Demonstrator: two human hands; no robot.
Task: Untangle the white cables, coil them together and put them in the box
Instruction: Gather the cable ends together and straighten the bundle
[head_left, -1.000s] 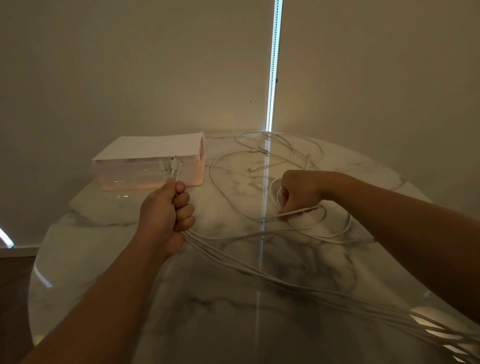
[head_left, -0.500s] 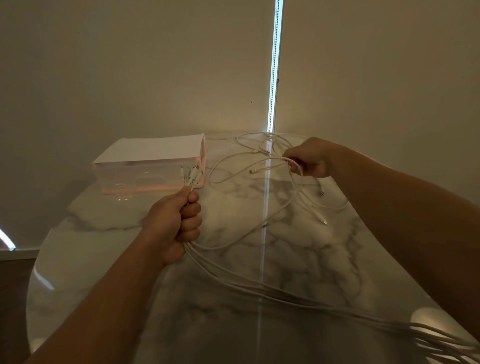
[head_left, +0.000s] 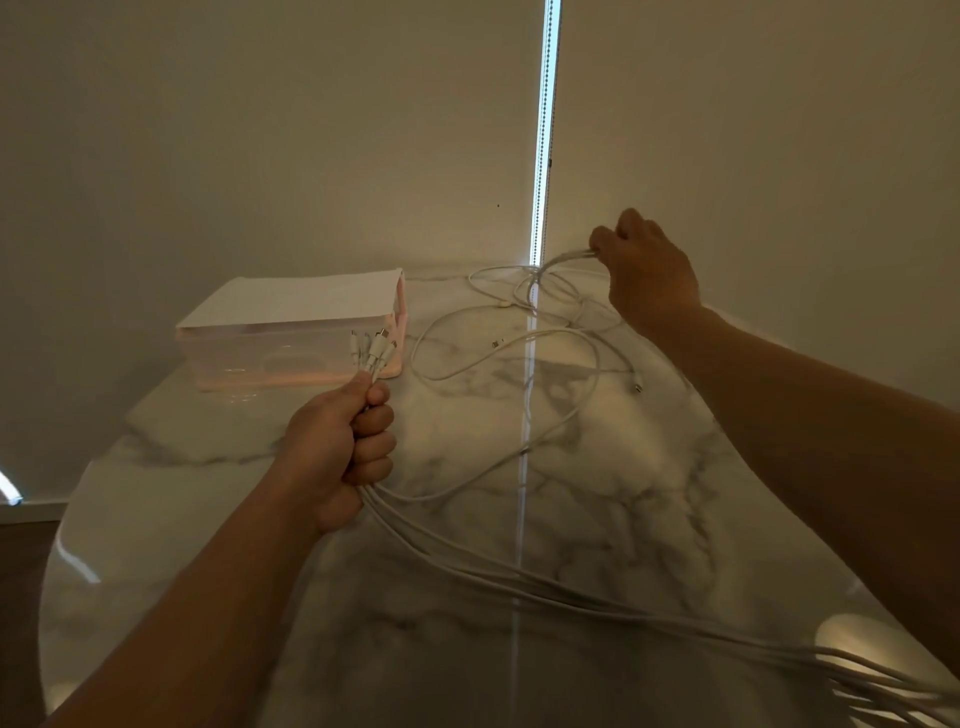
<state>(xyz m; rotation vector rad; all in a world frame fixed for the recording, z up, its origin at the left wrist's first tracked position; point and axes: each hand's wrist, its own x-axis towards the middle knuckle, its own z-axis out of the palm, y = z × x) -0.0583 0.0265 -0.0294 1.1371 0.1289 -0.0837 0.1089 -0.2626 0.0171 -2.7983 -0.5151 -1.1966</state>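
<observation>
Several white cables run across the marble table. My left hand grips a bundle of them just below their plug ends, which stick up in front of the box. From that fist the strands trail down to the lower right corner. My right hand is raised above the table's far edge and pinches a few strands, lifting them off a loose tangle lying beneath it. The pale pink, translucent box sits at the far left, with a white sheet across its top.
The round table stands close to two wall panels that meet at a bright vertical light strip. Loose loops and free plug ends lie between the box and my right arm. The floor shows at the lower left.
My right hand has moved from the middle of the table up to the far edge, carrying strands of cable with it. My left hand has shifted slightly right, still gripping the bundle.
</observation>
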